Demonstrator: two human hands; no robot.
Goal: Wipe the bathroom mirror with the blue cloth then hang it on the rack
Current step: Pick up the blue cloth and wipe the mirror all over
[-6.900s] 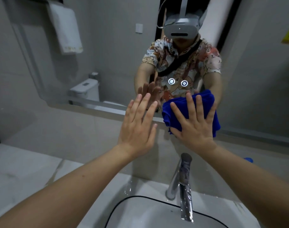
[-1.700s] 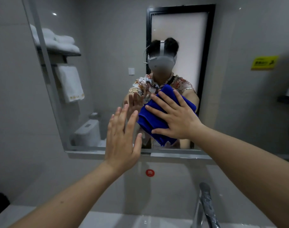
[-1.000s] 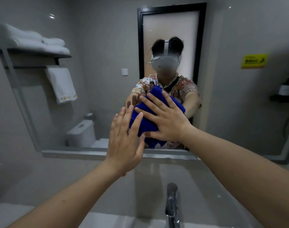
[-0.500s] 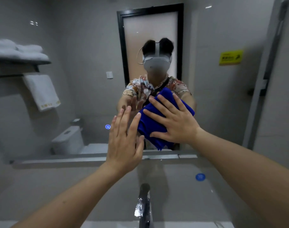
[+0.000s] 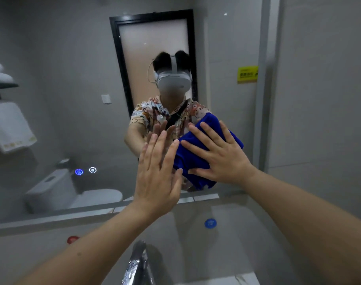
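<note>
From the head view, the blue cloth (image 5: 198,159) sits bunched against the mirror (image 5: 72,99), low and near its right edge, pinned under the right hand (image 5: 220,155) — the palm is flat, the fingers are spread wide over the fabric, pressing rather than gripping. The left hand (image 5: 157,173) is open and empty, fingers straight and together, held up just left of the cloth with its fingertips overlapping the cloth's left edge.

The cloth looks soft and plush, folded into a thick wad of deep blue. The glass is smooth, with two small lit round icons (image 5: 86,171) glowing low on its left part.

Below the mirror runs a grey ledge (image 5: 52,219), then a glossy grey wall bearing a blue dot (image 5: 210,223) and a red dot (image 5: 72,239). A chrome faucet (image 5: 137,264) rises at the bottom centre. Reflected at the left are white towels (image 5: 9,126) on a rack — folded ones above, one hanging — and a toilet (image 5: 58,192).
</note>
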